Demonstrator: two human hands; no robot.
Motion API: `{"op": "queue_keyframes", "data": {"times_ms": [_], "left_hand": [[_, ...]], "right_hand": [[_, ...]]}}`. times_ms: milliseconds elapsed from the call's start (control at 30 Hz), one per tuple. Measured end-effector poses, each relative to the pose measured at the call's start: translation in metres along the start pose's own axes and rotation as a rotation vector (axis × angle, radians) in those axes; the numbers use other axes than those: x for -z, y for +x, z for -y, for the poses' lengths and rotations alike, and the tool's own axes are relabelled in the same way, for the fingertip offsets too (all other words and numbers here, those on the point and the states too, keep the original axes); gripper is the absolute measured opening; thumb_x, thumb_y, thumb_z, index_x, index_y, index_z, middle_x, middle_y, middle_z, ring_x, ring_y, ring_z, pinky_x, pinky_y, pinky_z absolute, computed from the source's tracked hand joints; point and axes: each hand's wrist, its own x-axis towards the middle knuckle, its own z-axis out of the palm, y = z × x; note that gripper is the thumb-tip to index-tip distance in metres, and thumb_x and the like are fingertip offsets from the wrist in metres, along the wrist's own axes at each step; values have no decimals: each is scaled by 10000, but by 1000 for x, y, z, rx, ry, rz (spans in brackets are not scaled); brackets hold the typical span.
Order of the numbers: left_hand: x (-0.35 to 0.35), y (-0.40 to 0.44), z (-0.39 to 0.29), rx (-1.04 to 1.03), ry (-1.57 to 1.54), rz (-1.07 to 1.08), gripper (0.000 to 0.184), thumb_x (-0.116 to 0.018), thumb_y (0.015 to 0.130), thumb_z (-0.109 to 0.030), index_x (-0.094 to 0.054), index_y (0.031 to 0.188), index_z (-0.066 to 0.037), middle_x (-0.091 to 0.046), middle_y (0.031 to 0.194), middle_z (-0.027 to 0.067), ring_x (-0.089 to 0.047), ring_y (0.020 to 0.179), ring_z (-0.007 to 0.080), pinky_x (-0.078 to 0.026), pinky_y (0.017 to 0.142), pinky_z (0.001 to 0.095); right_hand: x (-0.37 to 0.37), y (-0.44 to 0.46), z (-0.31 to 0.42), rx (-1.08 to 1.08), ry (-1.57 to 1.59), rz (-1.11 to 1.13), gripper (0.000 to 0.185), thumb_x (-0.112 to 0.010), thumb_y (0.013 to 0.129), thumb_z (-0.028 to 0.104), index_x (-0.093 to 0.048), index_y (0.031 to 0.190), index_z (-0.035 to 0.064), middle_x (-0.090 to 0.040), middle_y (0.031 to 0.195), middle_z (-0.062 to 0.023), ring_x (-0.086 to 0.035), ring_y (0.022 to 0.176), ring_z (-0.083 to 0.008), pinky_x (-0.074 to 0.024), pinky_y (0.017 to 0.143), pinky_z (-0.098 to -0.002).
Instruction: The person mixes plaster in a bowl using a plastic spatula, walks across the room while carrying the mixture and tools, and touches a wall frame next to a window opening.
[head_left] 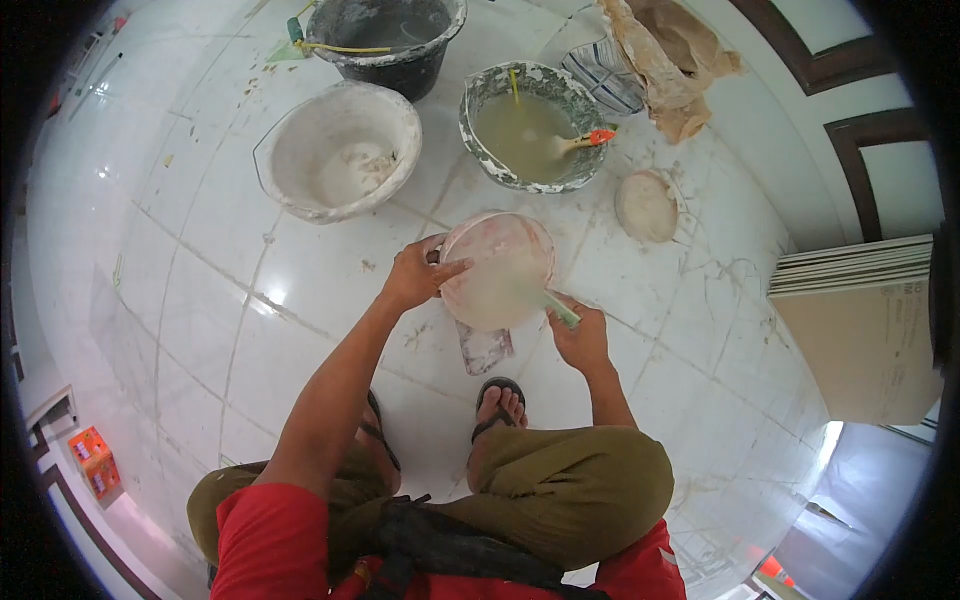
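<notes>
smudged white floor tiles [150,300] lie under a white-caked round bucket [300,140] at left. next, the left hand [415,272] grips the rim of a round, pink-stained tub [495,250] beyond the feet; the right hand [580,337] is closed on a green handle [562,310] at its edge. brown cardboard [860,350] stands far right.

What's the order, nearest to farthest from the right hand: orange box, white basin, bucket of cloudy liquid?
From the right hand, in the head view:
1. Bucket of cloudy liquid: ahead, slightly left
2. White basin: ahead, farther left
3. Orange box: far left
</notes>
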Motion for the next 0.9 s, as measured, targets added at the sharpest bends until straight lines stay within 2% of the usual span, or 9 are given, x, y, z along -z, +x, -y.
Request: {"op": "queue_keyframes", "data": {"times_ms": [67,133,333,433,567,767,833,867,900], "left_hand": [[2,0,2,21,0,-5,601,-793,911,-298,-581,1383,7,-737,1041,154,-744,850,222,-653,644,347],[2,0,2,33,-39,-11,601,-790,914,-296,-578,1383,15,-736,1048,158,-744,851,223,-654,644,347],[9,-1,2,54,-53,-26,624,-782,918,-298,-556,1395,35,-727,1085,183,-744,873,229,-659,650,352],[10,-1,6,47,-93,-29,638,-782,916,-310,-553,1401,35,-725,1095,194,-746,875,233,-661,658,354],[10,0,6,98,-99,-44,649,-780,915,-333,-557,1406,28,-726,1096,179,-746,878,235,-664,680,358],[20,8,21,128,-82,-92,657,-756,932,-387,-566,1392,42,-731,1053,177,-746,878,236,-667,692,371],[28,9,23,124,-111,-100,685,-771,917,-394,-565,1377,69,-734,1032,184,-750,859,232,-662,671,357],[31,9,22,118,-141,-106,714,-787,901,-402,-564,1363,96,-736,1011,190,-753,839,228,-658,651,342],[33,9,20,118,-139,-105,714,-787,901,-402,-564,1363,96,-736,1011,190,-753,839,228,-658,651,342]], "right_hand": [[1,-1,-4,-42,76,-42,277,-684,933,176,-738,1164,33,-750,910,-200,-733,773,-291,-568,750,-387],[-2,0,-21,-105,222,-64,290,-699,936,188,-725,1139,-17,-750,866,-140,-711,746,-203,-561,721,-368],[-10,-7,-43,-418,749,-178,259,-737,911,133,-713,1065,-74,-725,907,-93,-685,762,-172,-566,654,-330],[-5,-12,-58,-396,776,-214,235,-740,907,115,-714,1055,-66,-721,935,-94,-674,756,-165,-567,646,-315],[8,-14,-82,-369,723,-193,257,-750,893,109,-698,1084,-55,-718,954,-98,-699,811,-190,-596,683,-346],[23,-12,-47,-232,678,-265,222,-712,940,104,-721,1085,-63,-720,919,-72,-657,803,-145,-549,743,-312],[12,-13,-33,-109,239,-89,324,-722,885,53,-718,1208,35,-746,1033,-55,-690,968,-212,-566,872,-365],[5,-13,-24,-109,241,-90,324,-722,885,53,-718,1208,35,-746,1033,-55,-690,968,-212,-566,872,-365],[-1,-12,-13,192,20,-16,444,-747,822,36,-703,1258,107,-726,1146,-29,-649,1110,-242,-546,960,-400]]}}
